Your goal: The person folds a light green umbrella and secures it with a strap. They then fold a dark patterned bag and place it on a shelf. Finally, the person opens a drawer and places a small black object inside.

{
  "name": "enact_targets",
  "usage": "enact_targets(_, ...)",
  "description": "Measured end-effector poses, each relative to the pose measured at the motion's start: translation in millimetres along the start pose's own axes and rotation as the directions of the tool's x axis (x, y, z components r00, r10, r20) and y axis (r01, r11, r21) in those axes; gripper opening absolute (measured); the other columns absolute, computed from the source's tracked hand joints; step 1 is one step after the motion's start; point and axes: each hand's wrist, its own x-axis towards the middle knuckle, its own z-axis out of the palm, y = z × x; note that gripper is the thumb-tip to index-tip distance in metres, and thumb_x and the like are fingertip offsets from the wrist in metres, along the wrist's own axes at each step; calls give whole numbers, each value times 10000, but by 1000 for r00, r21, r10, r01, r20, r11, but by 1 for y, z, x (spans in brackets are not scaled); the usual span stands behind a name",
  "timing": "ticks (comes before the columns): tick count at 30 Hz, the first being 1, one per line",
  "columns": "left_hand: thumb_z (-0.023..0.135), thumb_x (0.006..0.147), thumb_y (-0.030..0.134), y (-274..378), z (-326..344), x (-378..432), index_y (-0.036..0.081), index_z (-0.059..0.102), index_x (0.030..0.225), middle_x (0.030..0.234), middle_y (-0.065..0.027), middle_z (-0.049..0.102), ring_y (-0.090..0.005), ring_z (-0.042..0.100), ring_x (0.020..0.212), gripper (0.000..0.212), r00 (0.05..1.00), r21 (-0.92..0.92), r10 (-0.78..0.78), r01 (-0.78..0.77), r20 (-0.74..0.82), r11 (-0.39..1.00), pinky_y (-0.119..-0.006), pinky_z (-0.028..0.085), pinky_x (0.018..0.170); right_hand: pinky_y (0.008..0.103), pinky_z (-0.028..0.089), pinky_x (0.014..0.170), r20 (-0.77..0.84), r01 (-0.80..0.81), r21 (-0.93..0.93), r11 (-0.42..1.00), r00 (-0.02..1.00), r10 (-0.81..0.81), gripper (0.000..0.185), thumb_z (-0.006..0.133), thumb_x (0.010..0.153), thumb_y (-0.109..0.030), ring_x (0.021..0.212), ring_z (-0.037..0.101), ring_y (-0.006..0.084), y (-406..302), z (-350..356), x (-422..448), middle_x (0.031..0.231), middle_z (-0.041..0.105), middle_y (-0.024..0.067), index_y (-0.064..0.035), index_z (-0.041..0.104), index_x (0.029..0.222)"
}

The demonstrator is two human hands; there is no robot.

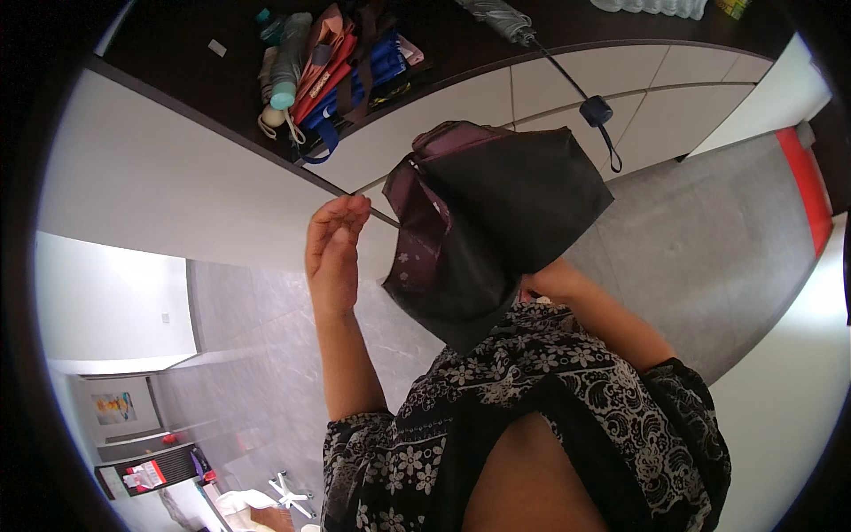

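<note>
A folding umbrella (525, 193) hangs before me, its canopy loose and partly collapsed. The canopy is black on one face, with purple, flower-printed cloth showing in its folds. My right hand (548, 280) grips it from below; the fingers and the handle are mostly hidden behind the black cloth. To the left of the canopy, my left hand (338, 249) is raised and apart from it. Its fingers are loosely bent, and nothing shows in them.
On the dark cabinet top (186, 86) lie several folded umbrellas and bags, including a grey umbrella with a teal end (292, 56) and a blue bag (379, 73). Another grey umbrella (502, 20) has its black handle (595, 112) jutting past the edge. Pale drawers (578, 80) stand below.
</note>
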Motion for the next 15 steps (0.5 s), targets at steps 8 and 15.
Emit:
enact_targets(8, 796, 617, 295, 7, 10, -20, -49, 475, 1173, 1140, -101, 545, -191, 489, 1072, 729, 563, 38, -415, 561, 714, 827, -305, 371, 915, 276, 401, 416, 24, -28, -57, 998, 999, 29, 159, 572, 656, 29, 463, 529, 151, 25, -3, 14, 588, 553, 96, 71, 539, 805)
enact_targets(15, 724, 682, 258, -18, 20, -25, -78, 530, 1101, 1132, -142, 564, -213, 481, 1082, 571, 117, 825, -870, 279, 479, 492, -286, 367, 924, 253, 384, 390, 31, -185, 384, 904, 982, 188, 54, 615, 653, 18, 438, 511, 146, 19, -10, 9, 561, 547, 89, 23, 563, 665)
